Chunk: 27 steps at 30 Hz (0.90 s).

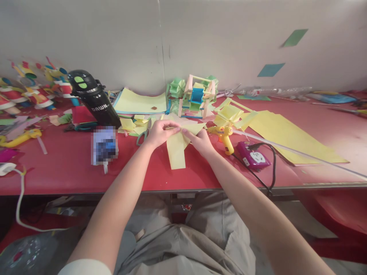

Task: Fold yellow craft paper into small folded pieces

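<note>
Both hands meet over a folded pale yellow paper (177,152) near the middle of the red table. My left hand (161,133) pinches its upper edge, thumb and fingers closed together. From the other side, my right hand (202,142) grips the same paper, its thumb close to the left fingertips. One strip of the paper hangs down toward me, and a pointed flap sticks out at the upper right. Green-handled scissors (142,137) lie partly hidden beside my left hand. Just right of my right hand is a yellow glue gun (225,138).
A black bottle (96,100) and a phone-like device (104,146) stand on the left. Behind is a stick-and-paper model (197,96). At right are a purple power socket (254,156), its black cord and yellow sheets (286,135). The table edge (183,190) runs close to me.
</note>
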### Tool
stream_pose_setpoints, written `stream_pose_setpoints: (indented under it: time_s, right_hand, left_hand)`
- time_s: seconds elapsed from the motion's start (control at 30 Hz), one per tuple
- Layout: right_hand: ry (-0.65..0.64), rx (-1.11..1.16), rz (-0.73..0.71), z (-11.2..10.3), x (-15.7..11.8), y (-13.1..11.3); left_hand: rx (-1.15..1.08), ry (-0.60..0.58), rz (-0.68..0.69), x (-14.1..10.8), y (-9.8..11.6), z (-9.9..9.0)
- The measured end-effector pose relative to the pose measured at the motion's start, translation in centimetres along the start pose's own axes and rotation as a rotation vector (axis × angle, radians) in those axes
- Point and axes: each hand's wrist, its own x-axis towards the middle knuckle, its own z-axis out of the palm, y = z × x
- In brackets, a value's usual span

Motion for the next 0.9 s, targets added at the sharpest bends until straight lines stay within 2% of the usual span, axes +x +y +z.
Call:
stream_pose_setpoints:
  time_s: [0.3, 0.53, 0.9]
  right_hand:
    - [0.003, 0.075, 0.005, -0.08, 0.21, 0.15]
    - [-0.062, 0.063, 0.012, -0.15, 0.09, -0.08]
    - [-0.014, 0.035, 0.023, -0.21, 0.01, 0.03]
  left_hand:
    - [0.039, 0.020, 0.014, -0.07, -0.25, 0.07]
    - [0.056, 0.030, 0.009, -0.09, 0.18, 0.00]
    - [0.111, 0.032, 0.037, -0.09, -0.13, 0.18]
